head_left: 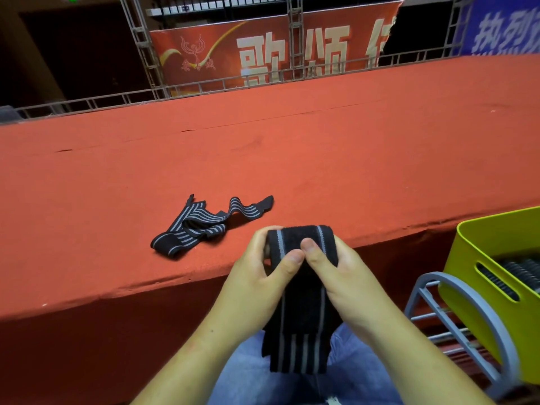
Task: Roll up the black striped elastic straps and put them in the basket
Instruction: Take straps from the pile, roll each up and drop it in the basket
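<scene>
A black elastic strap with grey stripes (pixel 298 331) is held up in front of me, its top end partly rolled and its tail hanging toward my lap. My left hand (pixel 263 276) grips the roll's left side with the thumb on its front. My right hand (pixel 336 276) grips the right side, thumb pressed beside the left one. A second striped strap (pixel 201 223) lies crumpled and unrolled on the red stage surface, to the left beyond my hands. The yellow-green basket (pixel 479 258) stands at the right with dark rolled straps (pixel 520 273) inside.
The red carpeted stage (pixel 321 159) runs across in front of me, with its front edge just beyond my hands. The basket sits on a grey metal wire rack (pixel 455 323). Metal trusses and a red banner (pixel 263 51) stand behind the stage.
</scene>
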Motion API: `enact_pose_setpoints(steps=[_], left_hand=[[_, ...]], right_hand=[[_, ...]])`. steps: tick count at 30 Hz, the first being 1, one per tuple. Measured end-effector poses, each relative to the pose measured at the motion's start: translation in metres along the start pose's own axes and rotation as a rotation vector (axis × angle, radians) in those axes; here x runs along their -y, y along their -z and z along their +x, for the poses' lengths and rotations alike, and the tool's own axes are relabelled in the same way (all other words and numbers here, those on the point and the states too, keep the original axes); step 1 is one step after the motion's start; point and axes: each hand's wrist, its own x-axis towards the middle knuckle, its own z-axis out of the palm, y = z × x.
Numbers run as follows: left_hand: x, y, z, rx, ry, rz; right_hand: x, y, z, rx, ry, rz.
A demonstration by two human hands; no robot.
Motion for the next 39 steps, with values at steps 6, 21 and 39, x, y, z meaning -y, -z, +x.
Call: enact_pose_setpoints(steps=[6,21,39], left_hand=[[-0.0016,0.0001,0.0013,-0.023,-0.013,0.019],[-0.0012,0.0015,0.0035,-0.090,-0.090,0.032],[0.0023,0.0015,0.0013,-0.007,-0.129,0.058]], right_hand=[[-0.0031,0.0008,0.0000,0.001,-0.082,0.105],[-0.0021,0.0042,-0.0011,0.117,-0.252,0.203],[0.0014,0.0088,0.0044,0.005,-0.205,0.387]])
